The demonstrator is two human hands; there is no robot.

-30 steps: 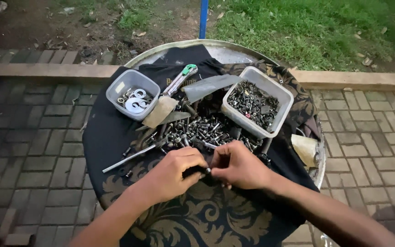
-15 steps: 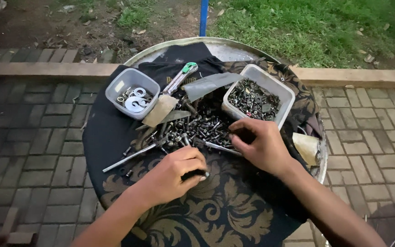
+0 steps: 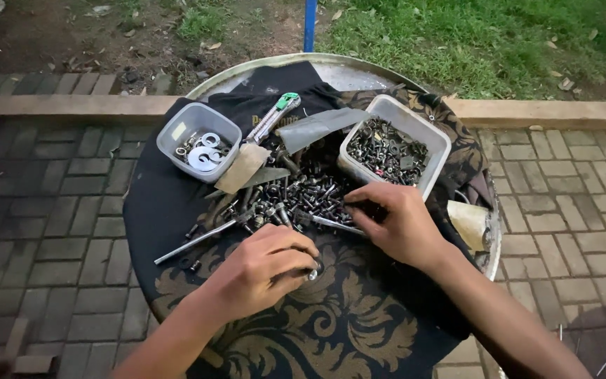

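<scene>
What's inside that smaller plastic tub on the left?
The small tub holds a few flat silver washers in different sizes. Its bottom shows between them; anything beneath the washers is hidden.

- A pile of bolts is lying at the middle of the desk.
- A tub of washers is sitting left of the pile.
- A tub of nuts is sitting right of the pile.
- A utility knife is lying behind the pile, between the tubs.
- A long rod is lying at the pile's left front edge.
- A paper scrap is lying right of the pile, at the desk's rim.
</scene>
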